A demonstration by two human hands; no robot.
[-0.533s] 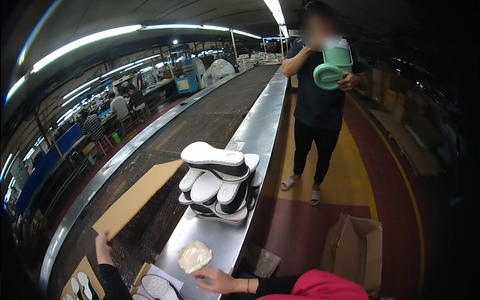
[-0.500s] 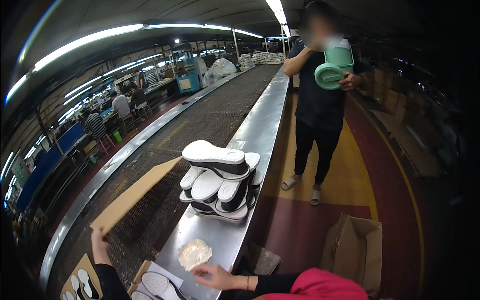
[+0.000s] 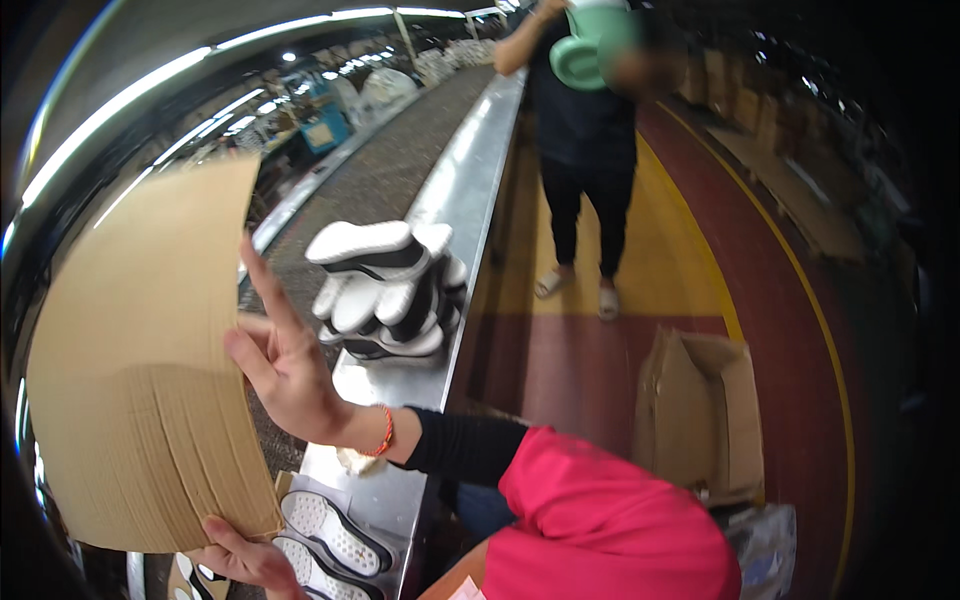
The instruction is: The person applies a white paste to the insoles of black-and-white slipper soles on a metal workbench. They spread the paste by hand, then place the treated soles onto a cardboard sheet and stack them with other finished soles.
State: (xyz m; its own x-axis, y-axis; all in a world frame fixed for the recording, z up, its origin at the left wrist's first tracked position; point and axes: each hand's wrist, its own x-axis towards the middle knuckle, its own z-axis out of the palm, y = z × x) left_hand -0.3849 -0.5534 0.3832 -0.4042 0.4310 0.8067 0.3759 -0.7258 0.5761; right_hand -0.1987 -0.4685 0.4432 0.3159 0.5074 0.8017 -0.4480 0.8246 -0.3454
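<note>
A tan cardboard sheet stands tilted up at the left, creased across its lower part. My left hand is closed on its bottom edge, thumb on the near face. My right hand is at the sheet's right edge, thumb lapping onto the face and index finger stretched upward. Behind that hand, white-and-black shoe soles are stacked on the metal ledge. A pair of white soles with dark rims lies nearer me. A pale round piece is mostly hidden under my right wrist.
A dark conveyor belt runs away beside the ledge. Across the ledge stands a person holding a green container. An opened cardboard box sits on the floor at the right, near a clear plastic bag.
The cardboard sheet has come off the belt area and swung up at the left. My right hand has risen from beside the pale round piece to the sheet's edge. The view has shifted.
</note>
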